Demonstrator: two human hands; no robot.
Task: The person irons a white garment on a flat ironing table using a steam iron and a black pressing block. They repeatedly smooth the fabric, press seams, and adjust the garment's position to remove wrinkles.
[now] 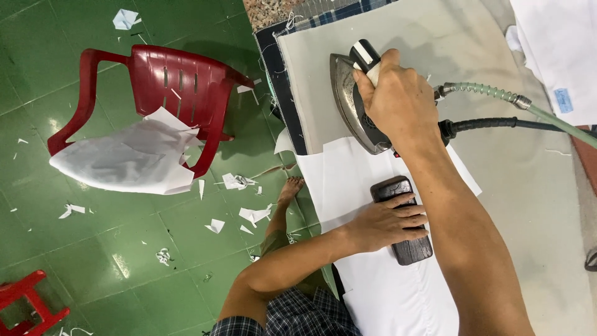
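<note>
Left of the iron (357, 106) I see a red chair (174, 87) draped with white cloth (124, 158) on the green floor. Just below the iron, my left hand (385, 221) lies flat, fingers spread, on a dark wooden block (404, 249) pressing white fabric (385, 292) to the worktop (535, 199). My right hand (395, 99) is closed around the iron's handle.

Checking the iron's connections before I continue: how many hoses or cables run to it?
2. A green coiled-sleeve hose enters the iron from the right, and a black cable runs just below it. The right hand may hide others.
</note>
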